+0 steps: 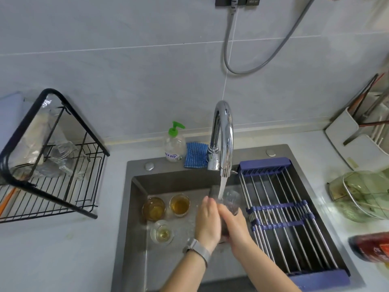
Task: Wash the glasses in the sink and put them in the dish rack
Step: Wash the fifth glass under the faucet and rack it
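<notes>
Water runs from the chrome faucet [223, 140] into a clear glass [231, 200] that I hold tilted under the stream. My right hand [236, 227] grips the glass from below. My left hand [207, 221] is wrapped round its near side. On the floor of the dark sink [134, 207] to the left stand two glasses of amber liquid [153, 208] [180, 205] and a third glass [162, 232] with a little pale liquid. The black wire dish rack [52, 165] on the left counter holds clear glassware [63, 159].
A purple and steel roll-up drainer [282, 218] covers the sink's right half. A soap bottle [174, 144] and blue sponge cloth [196, 154] sit behind the sink. On the right counter are a greenish basket [362, 194], a white utensil holder [357, 133] and a red package [372, 245].
</notes>
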The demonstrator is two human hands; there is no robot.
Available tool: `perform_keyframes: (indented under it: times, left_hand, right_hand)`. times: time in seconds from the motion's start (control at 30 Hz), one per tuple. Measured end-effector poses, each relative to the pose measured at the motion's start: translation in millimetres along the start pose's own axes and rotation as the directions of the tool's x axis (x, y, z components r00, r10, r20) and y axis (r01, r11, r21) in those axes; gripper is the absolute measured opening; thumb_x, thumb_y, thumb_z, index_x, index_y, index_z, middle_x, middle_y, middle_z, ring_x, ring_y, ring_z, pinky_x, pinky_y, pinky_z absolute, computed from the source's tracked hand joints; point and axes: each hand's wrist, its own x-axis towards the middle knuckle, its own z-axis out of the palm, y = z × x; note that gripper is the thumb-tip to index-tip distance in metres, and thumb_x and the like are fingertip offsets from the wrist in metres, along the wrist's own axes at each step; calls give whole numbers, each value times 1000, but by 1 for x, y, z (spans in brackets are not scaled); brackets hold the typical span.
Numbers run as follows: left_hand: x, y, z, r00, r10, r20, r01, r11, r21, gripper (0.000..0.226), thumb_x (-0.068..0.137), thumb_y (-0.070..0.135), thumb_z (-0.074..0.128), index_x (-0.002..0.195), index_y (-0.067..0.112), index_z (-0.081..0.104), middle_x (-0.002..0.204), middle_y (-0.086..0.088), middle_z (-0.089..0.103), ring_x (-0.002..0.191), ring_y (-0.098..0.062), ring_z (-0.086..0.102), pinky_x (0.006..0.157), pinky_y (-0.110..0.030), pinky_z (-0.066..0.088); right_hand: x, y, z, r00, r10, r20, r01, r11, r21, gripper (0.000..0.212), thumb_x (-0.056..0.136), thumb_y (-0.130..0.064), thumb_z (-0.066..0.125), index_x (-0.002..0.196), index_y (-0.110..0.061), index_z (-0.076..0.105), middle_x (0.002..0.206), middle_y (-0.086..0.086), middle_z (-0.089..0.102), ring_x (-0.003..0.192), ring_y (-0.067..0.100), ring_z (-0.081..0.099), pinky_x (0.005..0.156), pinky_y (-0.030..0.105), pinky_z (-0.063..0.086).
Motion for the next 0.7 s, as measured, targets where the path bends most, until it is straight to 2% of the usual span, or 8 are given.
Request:
perform_keyframes:
  times: [0.03, 0.1, 0.2, 0.33, 0.5, 0.57, 0.63, 0.7]
  left_hand:
    - [-5, 3, 3, 999, 40, -17, -40, 999, 30, 48, 107, 33, 23, 148, 12, 35, 150, 0, 38, 142, -19, 32, 117, -30, 21]
    - [1, 6, 0, 999, -52, 7, 53, 994, -93, 50, 107, 37, 21, 140, 11, 47, 139, 4, 47, 137, -21, 42, 116, -33, 28]
    - [9, 5, -6, 973, -221, 63, 229, 917, -328, 67, 103, 51, 18, 124, 6, 62, 122, -13, 65, 115, -28, 60, 106, -40, 42]
    - [8, 9, 4, 995, -97, -27, 95, 994, -57, 83, 87, 70, 13, 138, 19, 52, 144, -2, 50, 132, -22, 47, 114, -46, 34]
    - [4, 30, -18, 974, -199, 110, 209, 974, -86, 72, 97, 64, 14, 145, 19, 44, 150, -6, 43, 137, -25, 41, 116, -42, 29]
    - [-5, 30, -22, 979, -117, 168, 124, 992, -32, 70, 96, 64, 17, 151, 23, 29, 155, 0, 33, 143, -23, 31, 117, -42, 24]
    - [-12, 21, -17, 985, -34, 172, 42, 998, -46, 83, 85, 76, 39, 149, 22, 31, 145, 10, 39, 137, -20, 40, 111, -39, 35]
    - [-14, 11, -10, 985, -7, 175, 29, 992, -121, 103, 62, 87, 56, 140, 22, 41, 138, 5, 54, 121, -15, 57, 97, -36, 51]
  right_hand:
    - [0, 0, 0, 1000, -7, -3, 7, 1000, -15, 64, 56, -45, 78, 110, -13, 64, 93, 8, 74, 77, 23, 70, 62, 32, 54]
    - [-4, -3, 0, 998, -67, 16, 68, 993, -92, 66, 49, -47, 78, 108, -17, 66, 94, 2, 75, 80, 19, 72, 67, 30, 55]
    - [-6, -6, -3, 998, -60, 34, 63, 992, -106, 71, 44, -44, 80, 109, -18, 64, 96, 4, 75, 85, 19, 73, 73, 36, 60]
    - [4, -4, -9, 1000, 19, 21, -18, 999, -37, 77, 52, -51, 78, 116, -13, 62, 96, 17, 72, 75, 29, 71, 59, 39, 57]
    - [-4, -12, -9, 994, 29, 106, -14, 990, -143, 96, 51, -60, 81, 135, -28, 46, 126, 1, 65, 108, 24, 67, 89, 49, 56]
    - [-2, -14, -14, 990, 81, 115, -49, 965, -256, 113, 57, -79, 70, 150, -30, 27, 151, -5, 42, 135, 23, 46, 111, 53, 37]
    - [2, -21, -17, 989, 110, 102, -84, 968, -237, 108, 68, -92, 45, 154, -31, 22, 159, -2, 29, 144, 24, 32, 117, 56, 24]
    - [3, -36, -14, 992, 124, -5, -124, 986, -108, 85, 86, -82, 27, 142, -22, 45, 140, 12, 54, 128, 31, 52, 109, 56, 37]
